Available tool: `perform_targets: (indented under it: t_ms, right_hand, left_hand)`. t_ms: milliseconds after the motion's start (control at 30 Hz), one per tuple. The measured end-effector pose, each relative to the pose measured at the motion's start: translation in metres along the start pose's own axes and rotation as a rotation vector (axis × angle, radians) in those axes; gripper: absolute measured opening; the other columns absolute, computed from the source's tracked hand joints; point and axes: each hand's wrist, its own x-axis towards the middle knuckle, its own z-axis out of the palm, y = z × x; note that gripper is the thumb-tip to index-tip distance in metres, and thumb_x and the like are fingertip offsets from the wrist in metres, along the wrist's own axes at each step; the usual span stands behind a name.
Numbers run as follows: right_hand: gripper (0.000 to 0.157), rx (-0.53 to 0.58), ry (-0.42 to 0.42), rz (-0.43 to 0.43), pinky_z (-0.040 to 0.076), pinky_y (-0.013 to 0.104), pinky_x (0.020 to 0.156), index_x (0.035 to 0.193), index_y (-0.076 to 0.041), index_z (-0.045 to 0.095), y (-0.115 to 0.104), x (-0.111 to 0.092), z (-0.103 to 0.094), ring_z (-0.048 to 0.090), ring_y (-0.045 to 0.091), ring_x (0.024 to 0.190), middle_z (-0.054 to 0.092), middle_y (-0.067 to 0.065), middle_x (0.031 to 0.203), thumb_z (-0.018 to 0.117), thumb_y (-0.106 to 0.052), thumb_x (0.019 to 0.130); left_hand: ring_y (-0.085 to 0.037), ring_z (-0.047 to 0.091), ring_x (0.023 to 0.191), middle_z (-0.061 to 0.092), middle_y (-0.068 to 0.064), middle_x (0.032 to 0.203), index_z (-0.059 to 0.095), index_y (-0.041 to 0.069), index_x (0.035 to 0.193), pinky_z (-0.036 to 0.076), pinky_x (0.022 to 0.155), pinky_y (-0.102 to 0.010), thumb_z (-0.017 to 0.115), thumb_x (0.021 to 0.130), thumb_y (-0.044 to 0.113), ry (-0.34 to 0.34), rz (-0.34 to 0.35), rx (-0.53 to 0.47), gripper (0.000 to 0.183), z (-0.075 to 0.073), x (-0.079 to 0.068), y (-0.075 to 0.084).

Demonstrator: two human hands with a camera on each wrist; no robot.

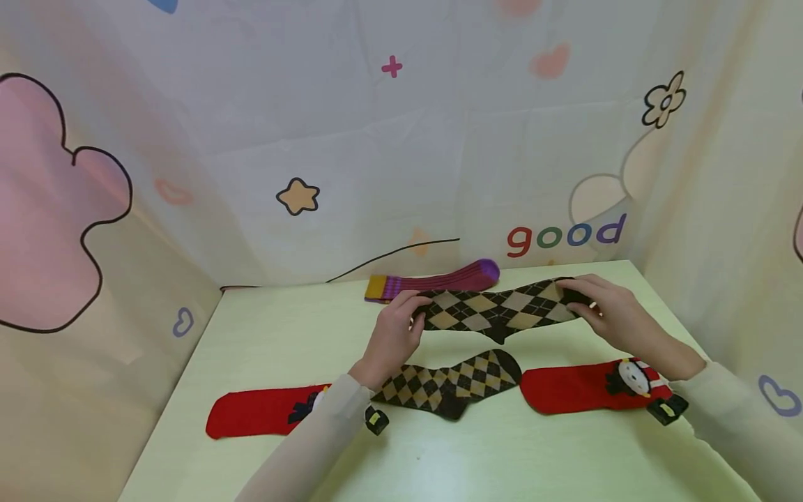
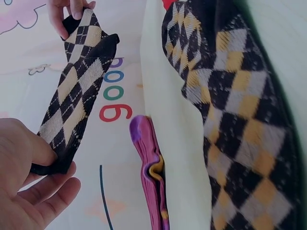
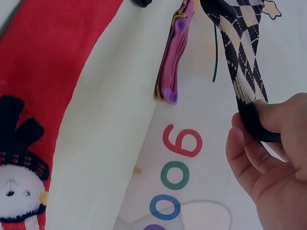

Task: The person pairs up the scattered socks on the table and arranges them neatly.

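One argyle sock (image 1: 479, 310), pinched at both ends

Left hand (image 1: 395, 333) pinches the cuff end, right hand (image 1: 608, 307) the toe. Sock raised off the tabletop (image 1: 464, 457), heel downward; opposite-end grips likely keep it spread flat. Second argyle sock (image 1: 452, 389) lies nearer the person, between left red sock (image 1: 254, 412) and right red sock (image 1: 564, 389); purple sock (image 1: 439, 282) behind.

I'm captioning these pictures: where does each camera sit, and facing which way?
Head: on the head, facing forward and down at the table; left hand, right hand and sleeves show.
Left wrist: on that wrist, facing the held sock; both hands show.
Right wrist: on that wrist, facing held sock; right hand shows.
Wrist views share: purple sock.
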Motion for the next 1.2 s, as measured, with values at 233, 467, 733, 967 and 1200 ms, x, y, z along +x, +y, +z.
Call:
perform_targets:
  t_ms: [233, 467, 733, 967, 1200]
  right_hand:
    - [0.057, 0.027, 0.017, -0.037, 0.062, 0.039, 0.066, 0.127, -0.001, 0.067, -0.009, 0.005, 0.008, 0.069, 0.022, 0.084, 0.07, 0.014, 0.11, 0.084, 0.014, 0.074]
    - [0.058, 0.051, 0.004, -0.044, 0.06, 0.028, 0.064, 0.128, -0.002, 0.066, -0.018, 0.011, 0.015, 0.068, 0.02, 0.083, 0.069, 0.013, 0.112, 0.084, 0.013, 0.075]
    - [0.058, 0.062, -0.008, -0.033, 0.061, 0.03, 0.064, 0.129, -0.002, 0.066, -0.029, 0.016, 0.019, 0.067, 0.018, 0.082, 0.069, 0.013, 0.112, 0.083, 0.014, 0.076]
    - [0.058, 0.085, -0.013, -0.039, 0.06, 0.028, 0.063, 0.13, -0.002, 0.066, -0.036, 0.02, 0.023, 0.068, 0.018, 0.081, 0.068, 0.013, 0.114, 0.082, 0.014, 0.077]
    - [0.059, 0.112, -0.004, -0.06, 0.06, 0.028, 0.065, 0.13, -0.002, 0.065, -0.04, 0.021, 0.029, 0.068, 0.017, 0.081, 0.068, 0.013, 0.114, 0.083, 0.013, 0.076]
  left_hand:
    - [-0.017, 0.066, 0.087, 0.065, -0.011, 0.124, 0.071, 0.002, 0.118, 0.057, 0.072, -0.022, 0.07, 0.093, -0.005, 0.003, -0.024, 0.017, 0.026, -0.006, -0.011, -0.011]
    - [-0.019, 0.066, 0.089, 0.065, -0.013, 0.125, 0.071, 0.001, 0.119, 0.057, 0.072, -0.023, 0.069, 0.093, -0.006, 0.022, -0.033, 0.009, 0.026, -0.015, -0.018, -0.019]
    - [-0.021, 0.066, 0.088, 0.066, -0.014, 0.12, 0.071, -0.001, 0.116, 0.058, 0.07, -0.026, 0.07, 0.091, -0.009, 0.072, -0.014, 0.008, 0.027, -0.024, -0.023, -0.024]
    - [-0.02, 0.065, 0.09, 0.066, -0.013, 0.122, 0.071, 0.001, 0.117, 0.057, 0.069, -0.025, 0.069, 0.091, -0.008, 0.079, -0.044, 0.008, 0.027, -0.03, -0.03, -0.028]
    - [-0.02, 0.065, 0.086, 0.066, -0.014, 0.122, 0.072, -0.001, 0.115, 0.058, 0.066, -0.028, 0.067, 0.091, -0.01, 0.11, -0.057, -0.018, 0.026, -0.036, -0.037, -0.029]
